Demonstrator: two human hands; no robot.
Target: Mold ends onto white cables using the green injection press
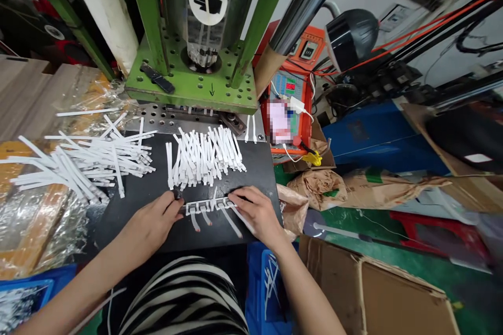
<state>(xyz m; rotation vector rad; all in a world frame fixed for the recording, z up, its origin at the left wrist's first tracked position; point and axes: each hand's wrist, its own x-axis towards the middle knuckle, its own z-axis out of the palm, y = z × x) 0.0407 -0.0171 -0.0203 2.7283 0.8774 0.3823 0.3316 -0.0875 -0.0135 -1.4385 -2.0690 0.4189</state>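
A narrow slotted bar (207, 205) lies crosswise near the front of the black worktop. Short white strips sit in its slots, and several tails (231, 222) hang toward me. My left hand (159, 217) is closed on a dark piece at the bar's left end, thumb and fingers pinched together. At the other end, my right hand (257, 214) has its fingers closed on the bar, by the last white strip. What its fingertips press is partly hidden. Just beyond the bar lies a dense row of white flat strips (204, 157) with small end pieces.
A looser heap of white strips (86, 159) lies to the left, partly on plastic wrap. Behind the worktop (137, 220) stands a green press (188, 91) with a hand-warning sticker. An orange control box (306, 84) is right of it. Blue bins (255, 293) and a cardboard box (377, 293) stand below.
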